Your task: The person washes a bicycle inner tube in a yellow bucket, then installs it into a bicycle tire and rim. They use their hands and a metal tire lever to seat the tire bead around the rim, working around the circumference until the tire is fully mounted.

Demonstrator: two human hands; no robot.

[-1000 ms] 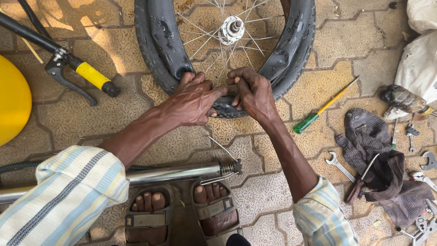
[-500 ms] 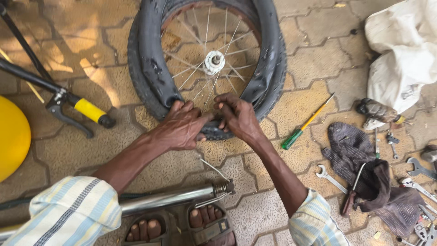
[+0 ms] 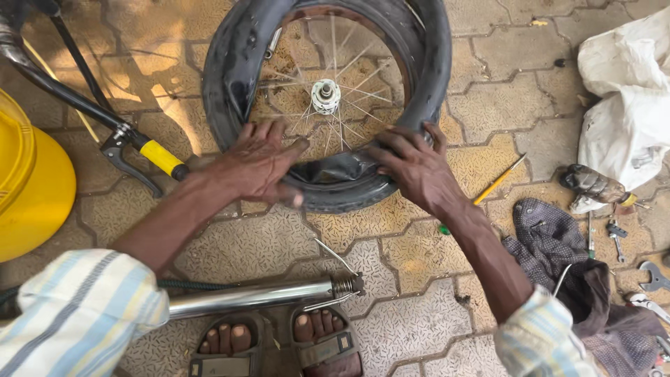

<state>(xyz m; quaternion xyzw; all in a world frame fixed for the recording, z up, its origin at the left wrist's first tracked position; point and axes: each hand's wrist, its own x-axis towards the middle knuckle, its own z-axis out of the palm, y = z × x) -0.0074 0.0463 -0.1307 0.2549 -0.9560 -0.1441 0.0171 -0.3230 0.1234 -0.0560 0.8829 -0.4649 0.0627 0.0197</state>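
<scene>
View from above of a person seated on paving (image 3: 251, 244), working on one bicycle wheel (image 3: 326, 91) that lies flat, its black tyre (image 3: 230, 84) loose about the rim. Compared with half a second earlier, the two hands have drawn apart along the near edge of the tyre: they then met almost together at its middle, and now a slack fold of black rubber shows between them. The left hand (image 3: 262, 164) lies on the tyre's near-left part, fingers spread wide and pressing down. The right hand (image 3: 412, 167) rests on the near-right part, fingers curled over the tyre's inner edge, gripping it.

Counted items: one chrome pump (image 3: 258, 297) lying across two sandalled feet (image 3: 279, 342); one yellow-handled brake lever (image 3: 150, 157) at left; one yellow tub (image 3: 31, 188) at the left edge; one yellow-and-green screwdriver (image 3: 495, 185) partly hidden behind the right forearm; one dark cloth (image 3: 551, 241) at right, with at least two spanners (image 3: 652, 276) beside it; one white sack (image 3: 628, 119) at upper right.
</scene>
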